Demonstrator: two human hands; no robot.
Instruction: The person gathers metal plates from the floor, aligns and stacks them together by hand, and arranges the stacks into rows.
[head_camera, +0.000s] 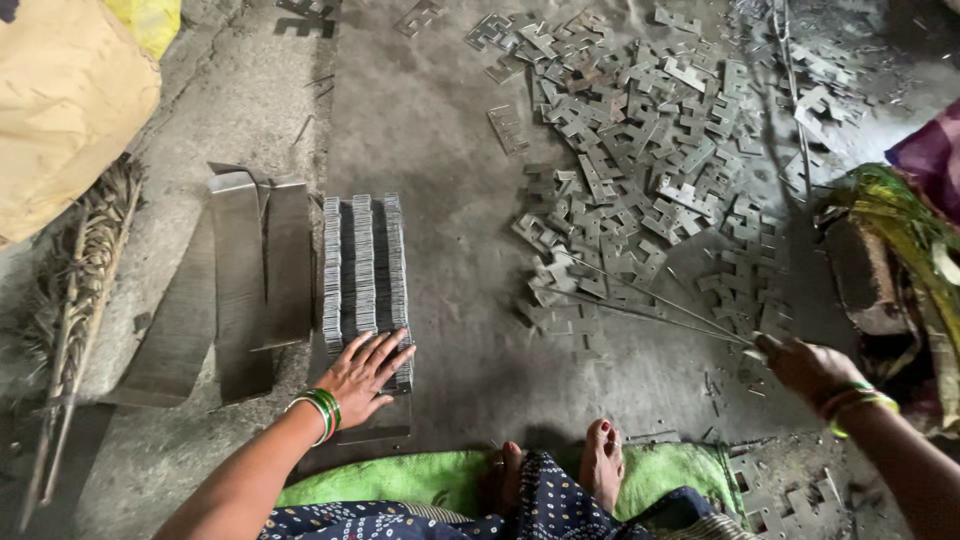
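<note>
My left hand (366, 375) lies flat, fingers spread, on the near end of a tight stack of grey E-shaped metal plates (362, 262) standing on edge on the floor. My right hand (805, 365) grips a bundle of thin metal rods (650, 300) whose tips reach into a big loose heap of the same stamped plates (640, 150). Both wrists wear green bangles.
Long flat metal strips (245, 285) lie left of the stack. A straw broom (85, 290) and a tan sack (60, 100) are at the far left. My bare feet (600, 460) rest on a green cloth (440, 480). More loose plates (790, 510) lie at the lower right.
</note>
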